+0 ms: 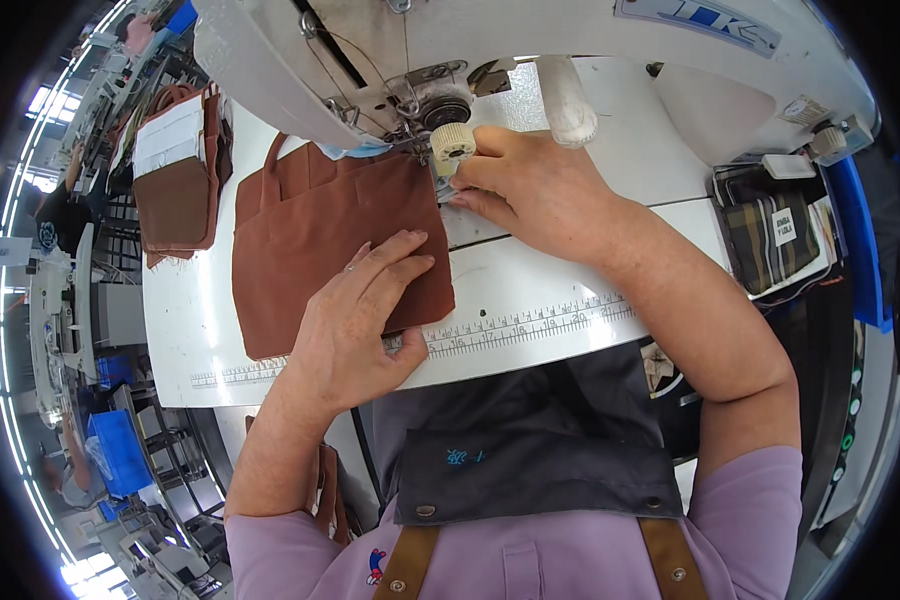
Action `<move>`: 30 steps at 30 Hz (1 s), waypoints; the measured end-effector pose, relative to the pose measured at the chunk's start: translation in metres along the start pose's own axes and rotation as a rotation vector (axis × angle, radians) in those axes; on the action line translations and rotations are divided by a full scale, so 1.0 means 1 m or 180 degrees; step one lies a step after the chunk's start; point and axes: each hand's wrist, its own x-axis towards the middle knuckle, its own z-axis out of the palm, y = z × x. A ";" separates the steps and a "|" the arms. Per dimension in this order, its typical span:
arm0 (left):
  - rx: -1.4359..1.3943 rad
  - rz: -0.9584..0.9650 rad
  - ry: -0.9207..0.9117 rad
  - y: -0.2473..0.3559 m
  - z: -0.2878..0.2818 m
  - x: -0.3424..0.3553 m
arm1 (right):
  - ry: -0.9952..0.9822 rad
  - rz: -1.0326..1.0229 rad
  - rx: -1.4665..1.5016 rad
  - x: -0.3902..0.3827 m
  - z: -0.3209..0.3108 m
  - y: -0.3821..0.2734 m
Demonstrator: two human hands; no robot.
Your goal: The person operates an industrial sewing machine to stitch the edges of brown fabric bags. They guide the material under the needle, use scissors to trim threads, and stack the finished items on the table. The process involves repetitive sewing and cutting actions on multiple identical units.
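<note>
A reddish-brown bag panel [335, 245] with a handle loop lies flat on the white sewing table, its upper right edge beneath the head of a sewing machine [530, 30]. My left hand [355, 315] rests on the panel's lower right part, fingers stretched out and pressing on it. Beside the presser foot and needle area [438, 172], my right hand [535, 185] has its fingers bent and drawn together near the panel's right edge. Whatever those fingertips hold, if anything, is too small to make out. A cream knurled knob [452, 142] sits just above them.
A stack of brown bag pieces [178, 195] with a white sheet lies at the table's left. A printed ruler [530, 328] runs along the front edge. To the right stand a tray with a checked pouch [770, 235] and a blue bin [865, 240]. Other workstations fill the far left.
</note>
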 end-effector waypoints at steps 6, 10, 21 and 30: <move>-0.0642 -0.0350 0.0568 -0.009 0.006 0.002 | 0.0046 -0.0094 -0.0105 0.002 0.003 0.001; -0.1366 -0.0805 0.0835 -0.010 -0.002 0.001 | 0.0121 -0.0113 -0.0246 0.002 0.000 0.002; 0.0187 0.0250 -0.0096 -0.015 0.009 0.009 | 0.0246 -0.0562 -0.0626 0.004 -0.001 -0.008; -0.1202 -0.0238 -0.0779 -0.029 -0.011 0.016 | 0.0182 -0.0497 -0.0733 0.004 -0.002 -0.007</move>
